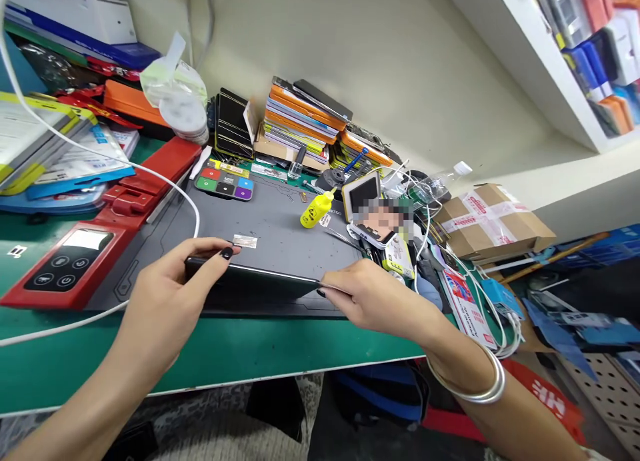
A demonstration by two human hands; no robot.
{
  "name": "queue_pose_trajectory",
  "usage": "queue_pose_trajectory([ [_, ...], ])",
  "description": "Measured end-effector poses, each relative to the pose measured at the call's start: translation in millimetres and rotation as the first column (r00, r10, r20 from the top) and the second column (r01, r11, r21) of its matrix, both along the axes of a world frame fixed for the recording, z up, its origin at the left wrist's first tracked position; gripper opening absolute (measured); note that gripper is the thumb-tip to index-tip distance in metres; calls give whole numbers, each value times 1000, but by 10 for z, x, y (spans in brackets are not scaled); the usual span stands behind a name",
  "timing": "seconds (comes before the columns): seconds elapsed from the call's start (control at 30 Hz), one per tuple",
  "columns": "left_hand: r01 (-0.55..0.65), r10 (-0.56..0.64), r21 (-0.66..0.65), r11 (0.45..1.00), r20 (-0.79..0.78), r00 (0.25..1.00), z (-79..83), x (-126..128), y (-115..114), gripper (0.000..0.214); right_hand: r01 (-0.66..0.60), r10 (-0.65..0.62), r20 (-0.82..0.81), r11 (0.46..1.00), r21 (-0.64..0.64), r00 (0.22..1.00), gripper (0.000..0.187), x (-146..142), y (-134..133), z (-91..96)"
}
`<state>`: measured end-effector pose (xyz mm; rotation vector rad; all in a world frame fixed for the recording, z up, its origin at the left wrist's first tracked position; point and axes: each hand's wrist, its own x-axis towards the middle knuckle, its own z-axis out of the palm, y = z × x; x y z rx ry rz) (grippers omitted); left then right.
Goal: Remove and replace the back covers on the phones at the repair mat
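A thin dark tablet [273, 282] is tilted on its edge above the grey work mat [270, 224], with its dark face towards me. My left hand [173, 281] grips its left end, thumb on the near side and fingers behind. At the opposite end my right hand [373, 294] pinches the corner; whether a thin tool is also between those fingers I cannot tell. Just behind the tablet lies a small silvery label [245, 241]. Farther back on the mat stands a yellow dropper bottle [317, 209], with metal tweezers [345, 240] to its right.
A red heating tool [70, 264] lies at the left, and a white cable [187, 198] loops over it. Stacked boxed parts [305, 121] line the wall. A propped phone-like device [363, 198], a taped carton [490, 221] and tangled cables occupy the right side.
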<state>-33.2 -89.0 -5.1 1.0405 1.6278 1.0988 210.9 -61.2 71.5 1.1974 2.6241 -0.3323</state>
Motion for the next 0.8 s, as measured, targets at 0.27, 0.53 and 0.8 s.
queue_pose_trajectory([
  [0.27,-20,19,50,999,20,1000,14,44,38,20,-37,28,-77,993,-114,997,30,-49,128,78],
  [0.53,-14,9,106,994,44,999,-8,46,37,23,32,-44,-92,991,-132,995,26,10,93,-224],
  [0.8,168,47,402,900,-471,881,22,60,-28,30,64,-64,11,998,-6,998,22,8,-70,-213],
])
